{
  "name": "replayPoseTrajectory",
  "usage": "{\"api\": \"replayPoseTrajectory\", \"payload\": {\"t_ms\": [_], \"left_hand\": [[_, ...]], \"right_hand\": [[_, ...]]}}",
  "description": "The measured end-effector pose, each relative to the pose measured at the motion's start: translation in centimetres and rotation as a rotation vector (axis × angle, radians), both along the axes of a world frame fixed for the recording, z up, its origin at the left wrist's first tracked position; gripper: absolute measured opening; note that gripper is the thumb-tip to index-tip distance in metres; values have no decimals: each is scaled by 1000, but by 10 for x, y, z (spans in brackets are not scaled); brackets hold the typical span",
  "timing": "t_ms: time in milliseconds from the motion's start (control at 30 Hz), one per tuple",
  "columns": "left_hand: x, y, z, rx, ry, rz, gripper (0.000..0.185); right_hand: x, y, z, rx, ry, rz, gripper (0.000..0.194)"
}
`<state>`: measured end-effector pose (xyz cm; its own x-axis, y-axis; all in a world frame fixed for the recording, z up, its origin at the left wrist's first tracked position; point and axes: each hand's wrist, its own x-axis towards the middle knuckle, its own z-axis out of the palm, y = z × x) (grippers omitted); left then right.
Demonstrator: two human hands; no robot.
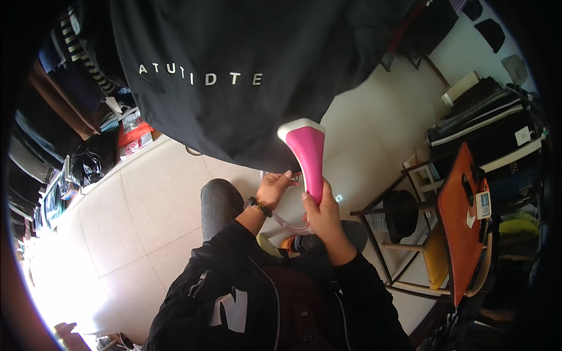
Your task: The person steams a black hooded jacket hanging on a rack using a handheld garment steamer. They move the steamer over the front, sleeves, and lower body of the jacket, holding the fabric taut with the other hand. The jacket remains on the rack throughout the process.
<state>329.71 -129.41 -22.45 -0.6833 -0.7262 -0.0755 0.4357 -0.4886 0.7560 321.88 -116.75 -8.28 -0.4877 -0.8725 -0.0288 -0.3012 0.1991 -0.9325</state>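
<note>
A black garment (219,123) with white lettering hangs in front of me, its lower edge above the floor. My left hand (273,188), wearing a dark beaded bracelet, pinches the garment's hem near its lowest right part. A thin cord or loop shows by those fingertips. In my right hand (322,210) is the handle of a pink and white garment steamer (307,153). The steamer's white head points up beside the garment's lower right edge. Below my hands curves a ribbed, translucent hose (287,225), partly hidden by my right hand and legs. Whitish vapour hangs to the right of the garment.
Clothes (57,96) hang along the left, above a low white shelf (116,169) with packaged items. At right stands an orange-topped table (461,245) bearing a small device (483,205), with a yellow-seated chair (437,259) beside it. Folded dark garments (483,109) are stacked behind. Tiles (145,210) cover the floor.
</note>
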Motion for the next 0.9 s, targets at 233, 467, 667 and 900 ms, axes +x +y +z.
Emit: {"api": "replayPoseTrajectory", "payload": {"t_ms": [233,467,667,900], "left_hand": [[35,-26,21,47,497,213,11],[21,-27,18,194,261,283,13],[18,-7,14,213,191,221,15],[24,5,15,173,309,150,19]], "right_hand": [[-7,2,14,23,-104,-50,47],[15,14,-8,146,194,188,66],[21,-24,4,76,4,183,63],[12,-56,53,-29,-101,211,67]]}}
